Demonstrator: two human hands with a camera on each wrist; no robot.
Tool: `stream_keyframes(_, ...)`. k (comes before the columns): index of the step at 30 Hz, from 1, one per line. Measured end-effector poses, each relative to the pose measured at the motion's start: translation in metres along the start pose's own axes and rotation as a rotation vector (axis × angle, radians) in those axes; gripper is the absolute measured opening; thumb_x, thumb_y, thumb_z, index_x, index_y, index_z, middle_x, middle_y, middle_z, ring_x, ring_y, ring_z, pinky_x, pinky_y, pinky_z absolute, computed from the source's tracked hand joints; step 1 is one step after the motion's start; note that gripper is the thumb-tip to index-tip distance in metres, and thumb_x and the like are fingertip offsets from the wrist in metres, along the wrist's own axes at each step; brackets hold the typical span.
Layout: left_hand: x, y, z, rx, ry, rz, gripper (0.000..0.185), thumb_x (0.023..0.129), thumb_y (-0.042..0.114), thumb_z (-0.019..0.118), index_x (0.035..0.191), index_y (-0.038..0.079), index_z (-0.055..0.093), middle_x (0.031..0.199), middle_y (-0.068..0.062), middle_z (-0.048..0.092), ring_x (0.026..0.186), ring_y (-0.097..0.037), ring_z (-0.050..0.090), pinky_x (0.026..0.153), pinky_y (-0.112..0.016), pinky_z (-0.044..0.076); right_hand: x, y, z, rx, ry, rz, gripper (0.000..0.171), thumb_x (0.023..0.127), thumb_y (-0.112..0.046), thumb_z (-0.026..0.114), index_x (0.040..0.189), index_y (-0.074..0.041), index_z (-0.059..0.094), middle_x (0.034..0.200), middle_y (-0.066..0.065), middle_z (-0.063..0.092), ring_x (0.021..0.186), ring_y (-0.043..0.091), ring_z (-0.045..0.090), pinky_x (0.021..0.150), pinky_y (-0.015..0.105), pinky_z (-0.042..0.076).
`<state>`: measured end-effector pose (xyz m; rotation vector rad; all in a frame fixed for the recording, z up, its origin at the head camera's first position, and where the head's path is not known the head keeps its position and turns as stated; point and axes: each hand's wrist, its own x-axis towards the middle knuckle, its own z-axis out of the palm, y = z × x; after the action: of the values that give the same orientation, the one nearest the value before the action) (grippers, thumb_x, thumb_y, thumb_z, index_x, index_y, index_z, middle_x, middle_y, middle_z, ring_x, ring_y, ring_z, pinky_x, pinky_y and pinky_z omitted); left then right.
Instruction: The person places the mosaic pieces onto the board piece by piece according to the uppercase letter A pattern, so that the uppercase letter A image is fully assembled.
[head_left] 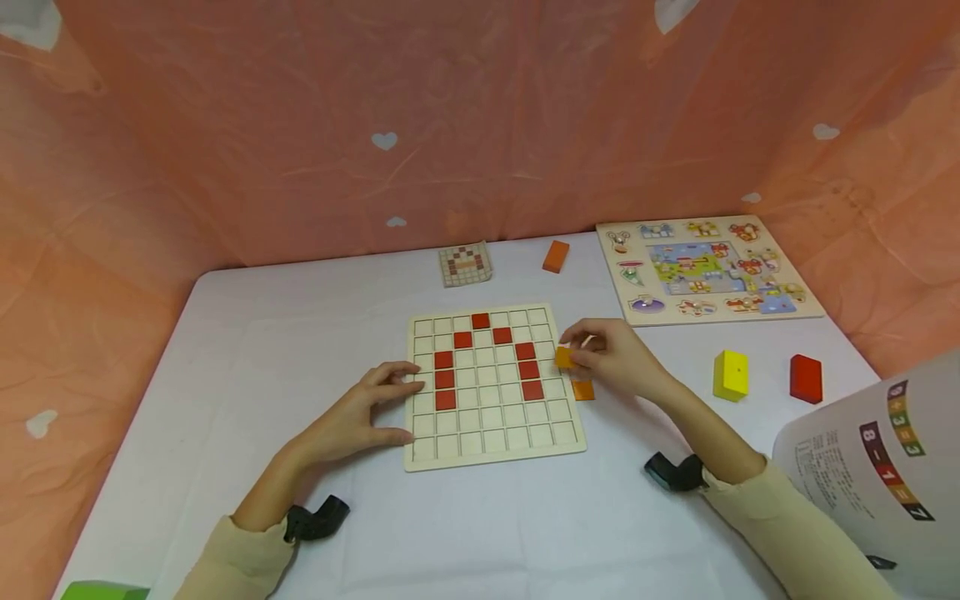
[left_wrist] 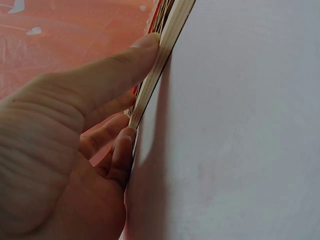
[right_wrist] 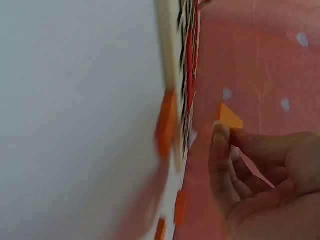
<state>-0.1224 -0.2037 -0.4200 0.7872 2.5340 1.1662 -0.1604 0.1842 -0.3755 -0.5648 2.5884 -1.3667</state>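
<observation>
A wooden grid board [head_left: 491, 421] lies flat on the white table, with several red square tiles [head_left: 446, 400] forming an arch. My left hand [head_left: 341, 421] touches the board's left edge with thumb and fingertips spread apart; in the left wrist view the thumb [left_wrist: 120, 70] rests against the wooden edge. Over the board's right edge, my right hand [head_left: 618, 358] pinches an orange tile [head_left: 563, 357] between thumb and forefinger. The right wrist view shows that tile [right_wrist: 230, 117] raised off the board. Another orange tile [head_left: 583, 391] sits by the board's right edge.
Behind the board are a small pattern card [head_left: 465, 265] and an orange block [head_left: 556, 256]. A picture puzzle [head_left: 697, 271] lies back right, with a yellow block [head_left: 731, 375] and red block [head_left: 806, 379] nearer. A white printed container [head_left: 847, 467] stands at right; something green [head_left: 105, 592] shows front left.
</observation>
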Motion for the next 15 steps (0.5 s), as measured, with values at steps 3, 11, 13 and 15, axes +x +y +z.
stream_keyframes(3,0.000,-0.001,0.000,0.005,0.000,0.000,0.069,0.080,0.026,0.085,0.140,0.005,0.058,0.152,-0.006,0.038,0.134,-0.030,0.037,0.107,-0.057,0.033,0.020,-0.014,0.016,0.084,-0.093,-0.026,0.017,0.091,0.009,0.062,0.106,0.006,0.068,0.096,0.016,0.061,0.073,0.026,0.064,0.066,0.030,0.056)
stream_keyframes(11,0.000,-0.001,0.000,0.011,0.001,0.007,0.067,0.080,0.025,0.086,0.139,0.005,0.059,0.151,-0.006,0.039,0.132,-0.029,0.037,0.106,-0.056,0.034,0.068,-0.039,0.056,0.103,-0.326,-0.091,0.016,0.092,0.011,0.058,0.104,0.009,0.069,0.088,0.015,0.064,0.066,0.023,0.065,0.064,0.029,0.055)
stream_keyframes(13,0.000,0.000,0.000,0.012,0.001,0.010,0.067,0.080,0.025,0.085,0.138,0.005,0.059,0.151,-0.007,0.039,0.132,-0.029,0.038,0.106,-0.056,0.034,0.073,-0.043,0.064,0.088,-0.349,-0.092,0.017,0.091,0.012,0.058,0.103,0.009,0.069,0.086,0.016,0.064,0.064,0.022,0.063,0.063,0.028,0.055)
stream_keyframes(15,0.001,0.000,0.000,0.014,-0.001,0.009,0.067,0.080,0.025,0.085,0.138,0.005,0.059,0.151,-0.006,0.039,0.132,-0.028,0.038,0.106,-0.055,0.034,0.076,-0.045,0.071,0.072,-0.361,-0.089,0.016,0.090,0.014,0.058,0.102,0.010,0.068,0.087,0.017,0.065,0.062,0.023,0.065,0.063,0.029,0.056)
